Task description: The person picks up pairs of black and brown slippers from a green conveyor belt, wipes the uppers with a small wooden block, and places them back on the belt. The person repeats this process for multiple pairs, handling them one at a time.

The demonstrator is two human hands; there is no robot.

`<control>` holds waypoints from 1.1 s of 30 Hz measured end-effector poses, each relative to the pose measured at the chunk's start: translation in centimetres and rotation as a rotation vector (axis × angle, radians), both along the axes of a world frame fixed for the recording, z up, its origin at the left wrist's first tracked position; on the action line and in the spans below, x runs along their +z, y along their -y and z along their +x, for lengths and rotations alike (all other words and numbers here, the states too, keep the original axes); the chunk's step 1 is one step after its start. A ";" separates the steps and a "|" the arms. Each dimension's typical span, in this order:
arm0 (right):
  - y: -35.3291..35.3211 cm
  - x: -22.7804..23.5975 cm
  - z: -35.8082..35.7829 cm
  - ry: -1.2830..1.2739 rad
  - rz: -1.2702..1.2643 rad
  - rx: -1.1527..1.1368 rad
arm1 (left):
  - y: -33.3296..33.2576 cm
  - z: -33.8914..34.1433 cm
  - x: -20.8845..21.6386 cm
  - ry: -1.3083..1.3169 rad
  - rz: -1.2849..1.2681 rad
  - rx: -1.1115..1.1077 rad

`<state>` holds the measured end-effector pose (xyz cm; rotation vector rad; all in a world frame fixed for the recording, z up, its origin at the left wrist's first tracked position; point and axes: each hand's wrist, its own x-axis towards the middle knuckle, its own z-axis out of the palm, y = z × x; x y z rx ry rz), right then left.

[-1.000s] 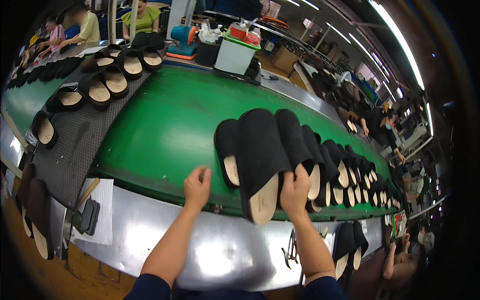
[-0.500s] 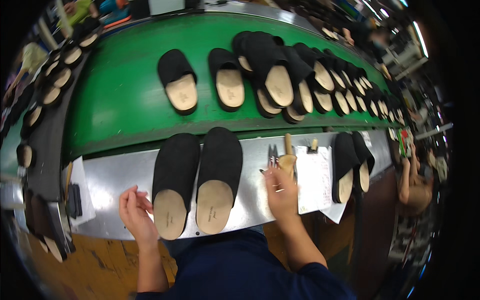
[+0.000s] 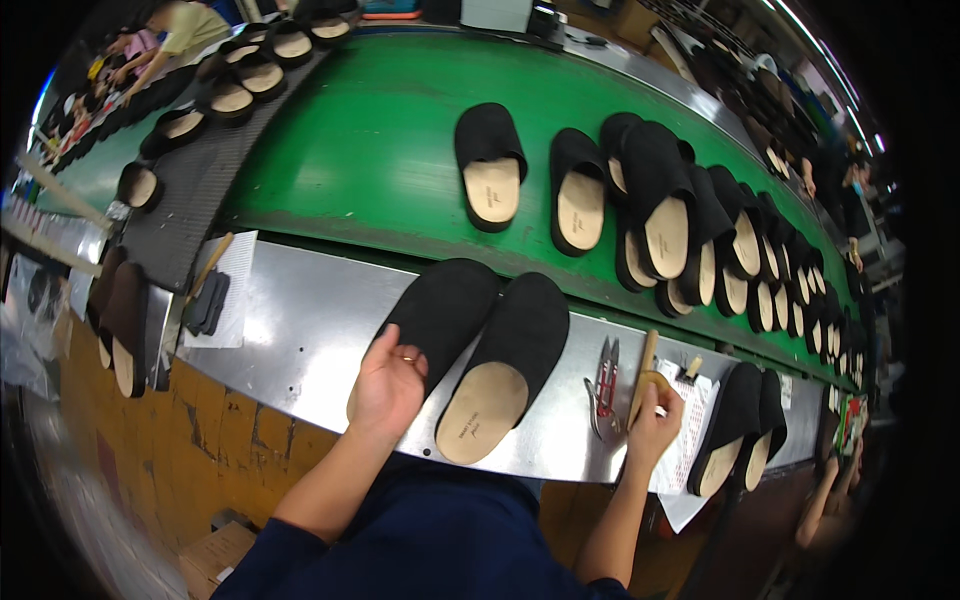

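Two black clogs with beige footbeds lie before me: the left clog (image 3: pixel 442 318) and the right clog (image 3: pixel 483 413). My left hand (image 3: pixel 390 392), a ring on one finger, lies over the heel part of the left clog with its fingers curled at the clog's edge. It hides most of that footbed. The left clog slants more than the right, their toes close together. Farther right, my right hand (image 3: pixel 655 422) is closed around the lower part of a wooden-handled tool (image 3: pixel 648 358). Beside it lie red-handled snips (image 3: pixel 606 385) and a curved metal tool (image 3: pixel 592 408).
A metal ledge (image 3: pixel 290 345) borders a green conveyor belt (image 3: pixel 370 140) bearing many black clogs (image 3: pixel 655 190). A clipped paper sheet (image 3: pixel 690 410) and another clog pair (image 3: pixel 727 440) lie right. Dark blocks (image 3: pixel 207 303) rest on paper at left. A person (image 3: pixel 190 35) works beyond the racks.
My view has turned left. My left hand has moved from beside the left clog onto it, and that clog has tilted toward the right one. My right hand has moved from the snips to the wooden-handled tool.
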<state>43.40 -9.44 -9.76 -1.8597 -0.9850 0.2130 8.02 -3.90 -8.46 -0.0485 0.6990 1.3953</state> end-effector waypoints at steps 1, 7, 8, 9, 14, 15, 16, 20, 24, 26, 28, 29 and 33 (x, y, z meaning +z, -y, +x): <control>0.1 0.4 0.1 -0.012 0.034 0.023 | -0.3 0.7 0.7 -0.046 0.061 -0.013; -0.9 5.0 -5.3 -0.585 0.197 0.314 | 2.0 2.4 5.9 -0.492 0.360 -0.029; -1.5 5.7 -6.9 -0.612 0.217 0.333 | 2.3 2.0 6.4 -0.566 0.422 -0.065; -1.8 7.3 -8.6 -0.628 0.215 0.407 | 2.7 1.6 6.8 -0.624 0.469 -0.111; -2.0 9.2 -14.7 -0.363 0.320 0.781 | 4.9 0.7 7.6 -0.874 0.667 -0.230; -2.3 9.6 -15.3 -0.299 0.335 0.868 | 5.2 0.8 7.5 -0.898 0.706 -0.242; -2.5 10.0 -15.9 -0.247 0.295 0.931 | 5.3 0.8 7.5 -0.912 0.727 -0.252; -3.1 11.8 -17.3 0.001 0.273 1.147 | 5.0 0.4 7.5 -0.869 0.791 -0.349; -3.1 11.4 -18.0 -0.200 0.223 0.845 | 5.7 0.4 7.5 -0.832 0.768 -0.359; -3.0 12.4 -17.9 -0.037 0.235 1.009 | 5.6 0.4 7.4 -0.805 0.790 -0.376; -2.9 13.2 -17.6 0.080 0.194 1.143 | 5.4 0.3 7.4 -0.757 0.834 -0.401; -3.2 13.1 -17.4 0.067 0.222 1.078 | 5.4 0.3 7.2 -0.809 0.832 -0.405; -4.0 12.0 -17.2 -0.013 0.273 0.914 | 5.8 0.4 7.2 -0.908 0.783 -0.373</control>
